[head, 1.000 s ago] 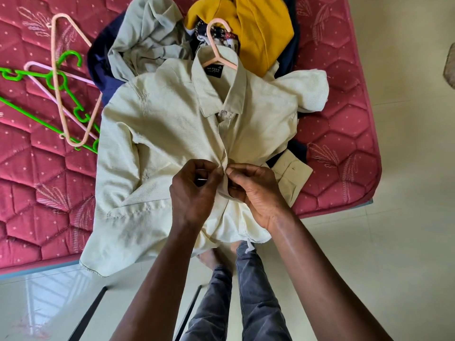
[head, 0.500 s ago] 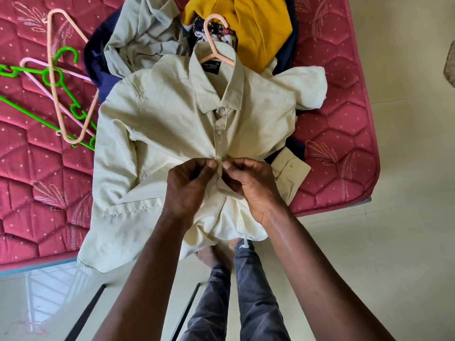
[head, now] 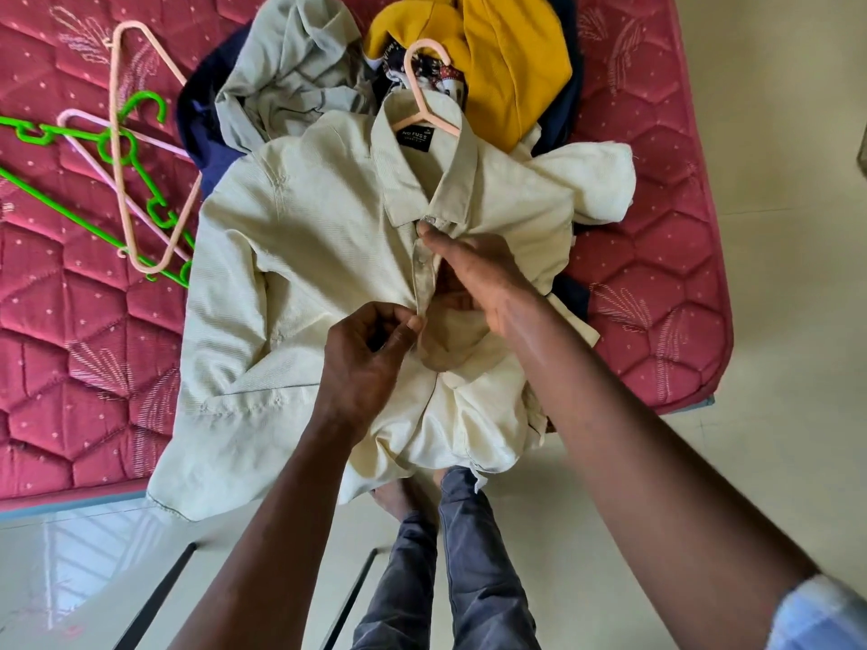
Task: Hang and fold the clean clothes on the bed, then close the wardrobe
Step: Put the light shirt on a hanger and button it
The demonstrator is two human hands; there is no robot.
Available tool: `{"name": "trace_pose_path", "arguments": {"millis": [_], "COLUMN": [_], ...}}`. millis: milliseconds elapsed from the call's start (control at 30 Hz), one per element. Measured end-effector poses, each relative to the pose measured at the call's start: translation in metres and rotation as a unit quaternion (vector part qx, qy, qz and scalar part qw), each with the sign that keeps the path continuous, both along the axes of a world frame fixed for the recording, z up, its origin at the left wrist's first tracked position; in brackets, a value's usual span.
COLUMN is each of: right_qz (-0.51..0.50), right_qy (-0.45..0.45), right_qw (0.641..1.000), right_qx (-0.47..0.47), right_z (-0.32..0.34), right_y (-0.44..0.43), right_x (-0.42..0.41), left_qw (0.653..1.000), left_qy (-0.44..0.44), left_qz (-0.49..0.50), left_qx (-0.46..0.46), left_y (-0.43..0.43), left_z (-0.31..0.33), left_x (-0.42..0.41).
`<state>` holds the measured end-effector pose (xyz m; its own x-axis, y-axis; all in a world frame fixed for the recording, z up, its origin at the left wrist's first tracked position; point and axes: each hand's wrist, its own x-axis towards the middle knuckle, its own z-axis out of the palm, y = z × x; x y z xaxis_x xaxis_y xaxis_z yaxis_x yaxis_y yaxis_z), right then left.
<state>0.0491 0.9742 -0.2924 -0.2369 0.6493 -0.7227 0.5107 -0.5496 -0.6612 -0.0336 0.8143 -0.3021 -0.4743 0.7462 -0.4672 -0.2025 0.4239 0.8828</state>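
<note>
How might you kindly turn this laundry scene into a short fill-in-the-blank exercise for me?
1. The peach hanger is tucked inside the cream shirt's ____.
2. The left hand pinches the shirt's front edge, and the right hand has a fingertip by the ____ button.
3. Behind the shirt lies a bright ____ garment.
4. The loose hangers lie on the red mattress to the shirt's ____.

Missing words: collar; top; yellow; left.

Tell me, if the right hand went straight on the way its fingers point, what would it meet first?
Probably the collar of the cream shirt, just past the right hand; depth is unclear.
</note>
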Motion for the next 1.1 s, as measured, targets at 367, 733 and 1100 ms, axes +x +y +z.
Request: {"name": "trace_pose_path", "arguments": {"millis": [367,733,1100], "right_qz": [-0.053,0.080,0.279], "right_qy": [0.093,0.039,-0.159], "right_qw": [0.981,0.934,0.783], "right_qx": [0.160,0.347,0.532], "right_z": [-0.023,0.007,-0.020], "right_y": [0.108,0.161,0.057], "right_x": [-0.048,-0.089,-0.009], "left_qw": [0.971,0.917,0.943], "left_qy": [0.223,0.393,0.324], "left_qz": [-0.015,0.069,0.072], "left_qx": [-0.082,-0.023,0.002], "left_y": [0.038,0.103,0.079], "left_z": [-0.014,-0.015,-0.028], "left_x": [-0.022,-0.050,-0.034]}}
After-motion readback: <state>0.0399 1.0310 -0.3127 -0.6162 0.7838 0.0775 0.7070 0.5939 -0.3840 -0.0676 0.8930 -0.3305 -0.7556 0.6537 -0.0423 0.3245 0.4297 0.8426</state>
